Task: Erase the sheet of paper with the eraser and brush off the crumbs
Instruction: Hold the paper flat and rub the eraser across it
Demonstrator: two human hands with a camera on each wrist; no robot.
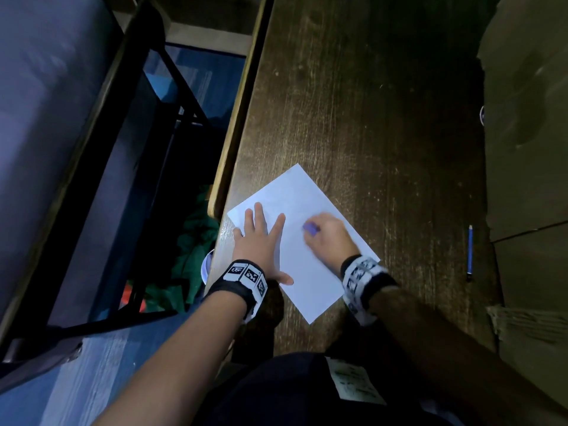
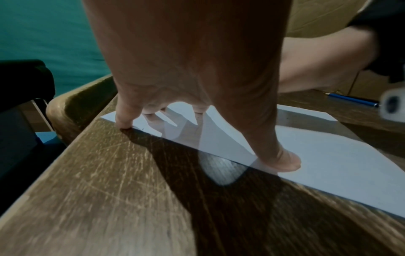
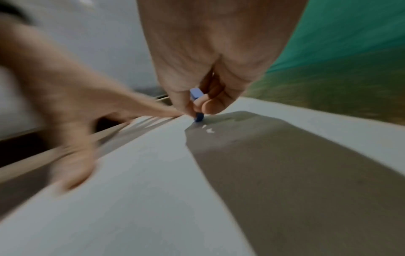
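A white sheet of paper (image 1: 302, 262) lies slanted on the dark wooden desk (image 1: 353, 103) near its left edge. My left hand (image 1: 259, 238) lies flat with spread fingers on the sheet's left side, pressing it down; its thumb tip (image 2: 285, 162) rests on the paper (image 2: 328, 164). My right hand (image 1: 327, 235) pinches a small blue eraser (image 1: 310, 228) and holds its lower end against the paper (image 3: 142, 190). In the right wrist view the eraser (image 3: 197, 104) stands between thumb and fingers, and that picture is blurred. Small pale crumbs (image 3: 209, 129) lie just below the eraser.
A blue pencil (image 1: 469, 252) lies on the desk to the right of the sheet. Cardboard boxes (image 1: 528, 149) fill the desk's right side. Left of the desk stand a black metal frame (image 1: 172, 96) and green cloth (image 1: 196, 241) on the floor.
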